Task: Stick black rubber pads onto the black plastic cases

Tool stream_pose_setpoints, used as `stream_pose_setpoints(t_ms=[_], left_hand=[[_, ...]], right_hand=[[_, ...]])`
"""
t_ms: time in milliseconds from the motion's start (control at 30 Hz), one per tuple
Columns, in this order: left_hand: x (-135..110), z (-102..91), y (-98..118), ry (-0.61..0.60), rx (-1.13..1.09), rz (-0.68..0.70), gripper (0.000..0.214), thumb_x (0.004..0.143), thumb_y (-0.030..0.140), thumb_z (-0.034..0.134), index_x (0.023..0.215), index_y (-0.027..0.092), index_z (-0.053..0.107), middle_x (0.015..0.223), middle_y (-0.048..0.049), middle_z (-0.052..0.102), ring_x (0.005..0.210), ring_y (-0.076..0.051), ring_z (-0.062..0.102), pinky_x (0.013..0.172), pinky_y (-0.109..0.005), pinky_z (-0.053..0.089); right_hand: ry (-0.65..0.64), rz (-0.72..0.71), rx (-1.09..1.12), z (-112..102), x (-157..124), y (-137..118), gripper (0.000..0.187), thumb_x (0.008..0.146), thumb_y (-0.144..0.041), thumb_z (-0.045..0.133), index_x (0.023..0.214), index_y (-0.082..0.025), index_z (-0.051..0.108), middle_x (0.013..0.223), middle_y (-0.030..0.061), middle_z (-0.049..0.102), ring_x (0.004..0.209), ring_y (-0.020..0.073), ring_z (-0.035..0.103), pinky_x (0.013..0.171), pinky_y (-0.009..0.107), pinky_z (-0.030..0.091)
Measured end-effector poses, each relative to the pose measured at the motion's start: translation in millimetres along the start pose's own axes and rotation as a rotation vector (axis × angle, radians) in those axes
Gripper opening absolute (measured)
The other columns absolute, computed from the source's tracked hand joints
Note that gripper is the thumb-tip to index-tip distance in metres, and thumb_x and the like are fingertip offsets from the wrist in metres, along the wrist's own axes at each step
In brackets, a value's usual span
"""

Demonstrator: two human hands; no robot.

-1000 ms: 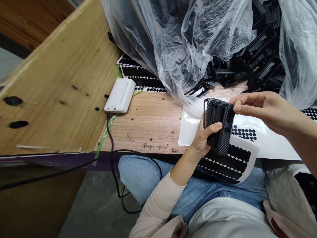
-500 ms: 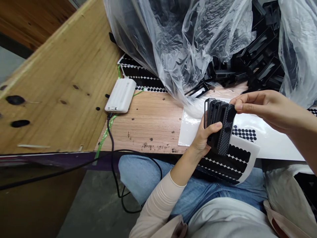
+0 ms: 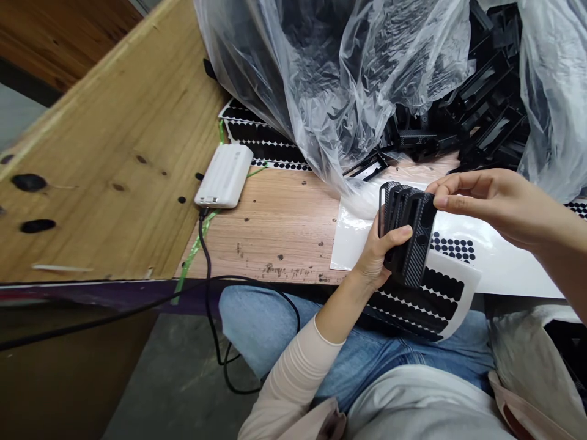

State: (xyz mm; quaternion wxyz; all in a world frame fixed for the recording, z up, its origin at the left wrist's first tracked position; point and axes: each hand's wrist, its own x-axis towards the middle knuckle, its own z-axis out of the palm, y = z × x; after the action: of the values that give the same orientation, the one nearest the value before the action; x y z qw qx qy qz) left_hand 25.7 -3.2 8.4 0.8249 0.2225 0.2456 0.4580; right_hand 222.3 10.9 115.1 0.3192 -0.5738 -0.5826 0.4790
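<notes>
Head view: barely anything's changed from a sec ago. The left hand has its grip closed around a stack of carbon-look pieces, held over the sticker sheet at the front edge of the table, while the right hand pinches the top end.

From here I see a white power bank on the wood-grain counter, its black cable trailing down, and bunched clear plastic sheeting behind.

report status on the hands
Left hand cradling stacked black carbon-pattern plastic parts. Right hand pinching their top end. White sheet of black round stickers just below.
</notes>
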Motion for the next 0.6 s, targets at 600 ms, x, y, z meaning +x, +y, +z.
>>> stream_pose_setpoints(t_ms=[600], left_hand=[[0.1,-2.8,-1.6,-0.019,0.011,-0.003,0.065,0.073,0.040,0.096,0.127,0.023,0.063,0.112,-0.0026,0.074,0.105,-0.022,0.072,0.091,-0.032,0.058]], right_hand=[[0.092,-0.174,-0.257,7.1,-5.8,0.3,0.034,0.093,-0.058,0.082,0.090,-0.024,0.079,0.102,0.0068,0.081,0.094,0.0271,0.075,0.090,0.044,0.060]])
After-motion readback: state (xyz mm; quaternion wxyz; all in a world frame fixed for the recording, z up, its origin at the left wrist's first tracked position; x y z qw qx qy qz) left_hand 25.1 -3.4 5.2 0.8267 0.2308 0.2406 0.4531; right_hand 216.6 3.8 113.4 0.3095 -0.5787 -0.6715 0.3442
